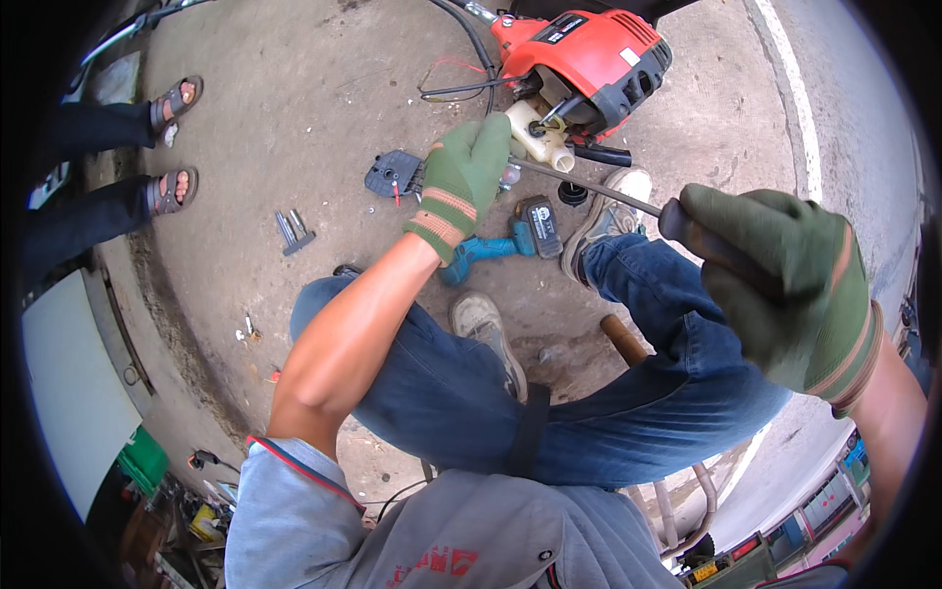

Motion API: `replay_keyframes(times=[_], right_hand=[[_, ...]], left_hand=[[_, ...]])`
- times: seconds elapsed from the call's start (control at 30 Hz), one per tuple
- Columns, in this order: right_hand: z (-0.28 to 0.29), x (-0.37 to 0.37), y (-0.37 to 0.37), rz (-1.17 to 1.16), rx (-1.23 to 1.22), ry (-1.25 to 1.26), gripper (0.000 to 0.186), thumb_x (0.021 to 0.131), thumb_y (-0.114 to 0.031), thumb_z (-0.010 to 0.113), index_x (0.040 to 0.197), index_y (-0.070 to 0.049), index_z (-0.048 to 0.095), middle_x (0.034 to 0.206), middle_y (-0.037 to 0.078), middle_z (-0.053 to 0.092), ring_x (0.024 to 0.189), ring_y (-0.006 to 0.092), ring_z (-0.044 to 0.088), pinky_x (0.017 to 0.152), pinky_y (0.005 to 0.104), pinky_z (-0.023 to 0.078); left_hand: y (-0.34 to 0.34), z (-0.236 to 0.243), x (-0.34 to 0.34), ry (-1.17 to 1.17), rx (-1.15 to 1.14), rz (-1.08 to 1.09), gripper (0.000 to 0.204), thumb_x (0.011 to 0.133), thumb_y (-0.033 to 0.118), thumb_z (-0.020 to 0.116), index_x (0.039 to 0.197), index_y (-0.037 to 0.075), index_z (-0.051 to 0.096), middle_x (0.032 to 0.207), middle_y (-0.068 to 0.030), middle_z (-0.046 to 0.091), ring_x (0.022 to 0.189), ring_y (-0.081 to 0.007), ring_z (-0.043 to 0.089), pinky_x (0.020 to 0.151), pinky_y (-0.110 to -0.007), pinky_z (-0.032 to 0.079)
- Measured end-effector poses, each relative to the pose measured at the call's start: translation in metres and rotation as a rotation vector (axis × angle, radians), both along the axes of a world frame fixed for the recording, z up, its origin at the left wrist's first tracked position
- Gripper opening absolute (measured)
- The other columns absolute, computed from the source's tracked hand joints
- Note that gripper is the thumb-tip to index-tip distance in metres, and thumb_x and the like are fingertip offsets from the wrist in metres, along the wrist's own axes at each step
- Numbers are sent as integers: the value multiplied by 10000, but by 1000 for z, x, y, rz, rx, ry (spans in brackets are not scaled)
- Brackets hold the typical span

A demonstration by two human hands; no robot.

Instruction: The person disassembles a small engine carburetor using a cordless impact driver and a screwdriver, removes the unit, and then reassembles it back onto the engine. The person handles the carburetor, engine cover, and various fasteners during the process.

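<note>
My right hand (775,294), in a green glove, grips the dark handle of a long screwdriver (603,187), whose shaft points toward my left hand (461,177). That gloved left hand is closed beside the shaft's far end; what its fingers hold is hidden. Just right of it is a translucent white tank (535,137) under a red engine unit (589,54) with black hoses. A dark plastic part (391,172) lies left of my left hand. Below the tank are a round black cap (573,193) and a teal cordless tool (491,253) with a battery.
Small metal pieces (294,232) lie on the concrete ground (226,275). Another person's sandalled feet (175,191) stand at the left. My legs (638,422) are bent below my hands. A white line (795,108) runs at the right; clutter (177,501) lies at lower left.
</note>
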State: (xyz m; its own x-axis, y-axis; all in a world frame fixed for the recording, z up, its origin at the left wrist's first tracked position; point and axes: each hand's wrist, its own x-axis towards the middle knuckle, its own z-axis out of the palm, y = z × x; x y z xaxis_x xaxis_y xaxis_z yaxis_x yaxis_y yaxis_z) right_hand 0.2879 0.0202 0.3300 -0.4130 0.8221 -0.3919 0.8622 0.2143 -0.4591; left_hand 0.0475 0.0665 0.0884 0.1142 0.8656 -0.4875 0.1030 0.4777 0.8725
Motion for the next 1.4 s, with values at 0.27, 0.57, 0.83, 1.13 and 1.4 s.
replay_keyframes(times=[0.27, 0.57, 0.83, 1.13, 1.4], right_hand=[[7, 5, 0, -126, 90, 118, 409, 813, 42, 687, 1219, 29, 736, 1026, 171, 772, 831, 217, 745, 756, 340, 605], [4, 4, -13, -235, -27, -9, 430, 776, 33, 723, 1205, 25, 741, 985, 158, 762, 809, 231, 738, 743, 343, 604], [4, 4, -12, -208, -17, -15, 439, 769, 23, 735, 1208, 25, 741, 1009, 165, 770, 840, 246, 752, 772, 346, 616], [6, -16, 0, -541, -343, 96, 390, 871, -79, 753, 1233, 61, 715, 1011, 192, 778, 844, 200, 754, 760, 308, 617], [19, -2, -8, 544, 351, -510, 708, 844, -179, 783, 1492, -71, 519, 1356, 161, 646, 899, 226, 745, 736, 379, 564]], left_hand=[[6, 8, -9, -161, -273, 56, 464, 1043, 482, 606, 979, 49, 760, 728, -5, 677, 501, -91, 587, 355, -222, 336], [8, 12, -1, -177, -287, 35, 469, 1046, 485, 599, 985, 50, 763, 738, 1, 682, 502, -94, 591, 353, -219, 334], [8, 11, 2, -187, -278, 27, 484, 1049, 500, 589, 970, 57, 768, 729, 11, 670, 500, -88, 578, 354, -216, 326], [1, 3, 1, -49, -113, 58, 480, 1044, 517, 595, 960, 79, 770, 691, 29, 638, 509, -68, 564, 390, -213, 341], [1, 12, 8, -59, -140, 62, 485, 1037, 527, 599, 947, 83, 773, 689, 37, 624, 525, -60, 539, 426, -229, 362]])
